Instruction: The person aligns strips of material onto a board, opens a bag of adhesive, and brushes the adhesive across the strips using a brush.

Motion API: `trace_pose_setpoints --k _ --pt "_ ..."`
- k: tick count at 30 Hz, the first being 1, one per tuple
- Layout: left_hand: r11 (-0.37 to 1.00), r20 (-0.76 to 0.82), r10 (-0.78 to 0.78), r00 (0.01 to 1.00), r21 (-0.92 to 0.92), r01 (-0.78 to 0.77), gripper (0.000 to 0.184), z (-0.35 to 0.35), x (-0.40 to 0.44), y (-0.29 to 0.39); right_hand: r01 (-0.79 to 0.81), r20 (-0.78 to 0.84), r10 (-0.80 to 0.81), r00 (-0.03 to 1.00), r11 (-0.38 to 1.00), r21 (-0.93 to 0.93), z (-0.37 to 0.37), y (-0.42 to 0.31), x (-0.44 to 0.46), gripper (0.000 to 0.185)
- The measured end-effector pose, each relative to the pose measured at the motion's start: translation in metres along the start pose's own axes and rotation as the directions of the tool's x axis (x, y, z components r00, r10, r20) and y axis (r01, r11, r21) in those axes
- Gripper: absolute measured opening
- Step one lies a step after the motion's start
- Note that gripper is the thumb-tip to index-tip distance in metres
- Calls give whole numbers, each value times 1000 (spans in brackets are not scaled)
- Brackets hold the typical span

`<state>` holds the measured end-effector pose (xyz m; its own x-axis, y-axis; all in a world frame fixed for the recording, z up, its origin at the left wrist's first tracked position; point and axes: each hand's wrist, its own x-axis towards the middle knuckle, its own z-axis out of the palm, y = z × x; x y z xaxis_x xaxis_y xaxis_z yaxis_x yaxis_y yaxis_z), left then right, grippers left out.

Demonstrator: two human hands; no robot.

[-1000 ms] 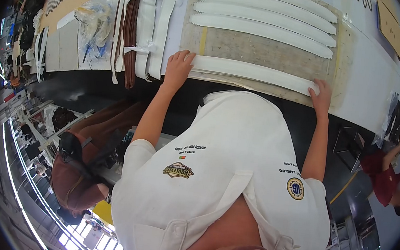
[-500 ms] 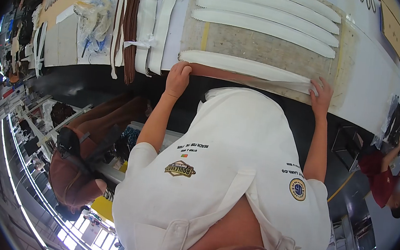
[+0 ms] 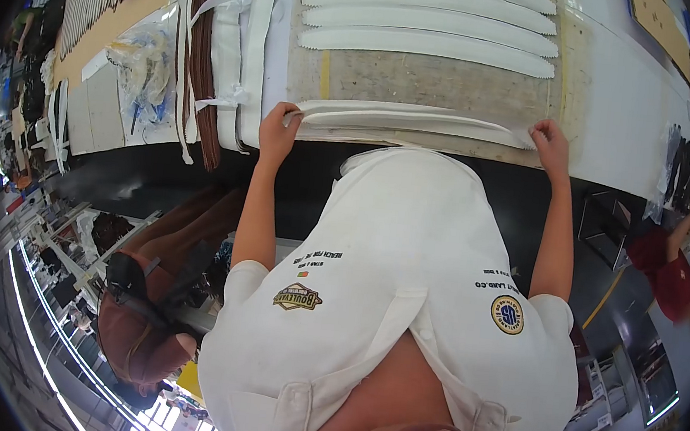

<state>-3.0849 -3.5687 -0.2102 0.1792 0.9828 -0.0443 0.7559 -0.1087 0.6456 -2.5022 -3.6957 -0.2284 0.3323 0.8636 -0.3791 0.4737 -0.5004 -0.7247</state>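
A long white strip (image 3: 420,123) lies along the near edge of the worn work board (image 3: 424,80), its long edges partly overlapping another pale layer. My left hand (image 3: 278,133) pinches the strip's left end between thumb and fingers. At the opposite end, my right hand (image 3: 551,146) has its fingers closed on the strip's tip. Farther back on the board, several white strips (image 3: 428,47) with jagged ends lie side by side. Whether the strip's underside is brown cannot be seen from here.
Bundled brown strips (image 3: 199,60) and white strips (image 3: 256,49) hang over the table edge at left. Beyond them sits a crumpled clear plastic bag (image 3: 145,63). One person (image 3: 140,320) is at lower left, another in a red shirt (image 3: 671,276) at right.
The brown face seen between my hands is gone from sight, and white shows there instead. Both hands appear slightly farther left or level in view, still at the strip's two ends.
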Motion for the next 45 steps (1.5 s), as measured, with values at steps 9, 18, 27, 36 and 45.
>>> trace_pose_setpoints --k 9,18,27,36,45 --pt "894 17 -329 944 -316 318 31 33 96 -20 -292 -50 384 922 775 560 -2 -18 83 34" --pt "914 -39 -390 920 -134 382 35 46 105 -30 -205 -237 401 885 792 575 17 4 94 34" --pt "880 27 -419 908 -234 413 33 45 106 -31 -184 -304 420 855 794 580 21 14 97 35" --pt "862 41 -410 911 -308 402 27 42 103 -25 -165 -362 397 844 833 528 24 13 94 36" --pt "886 -17 -394 919 -274 375 27 47 103 -30 -133 -394 386 834 834 536 28 26 99 37"
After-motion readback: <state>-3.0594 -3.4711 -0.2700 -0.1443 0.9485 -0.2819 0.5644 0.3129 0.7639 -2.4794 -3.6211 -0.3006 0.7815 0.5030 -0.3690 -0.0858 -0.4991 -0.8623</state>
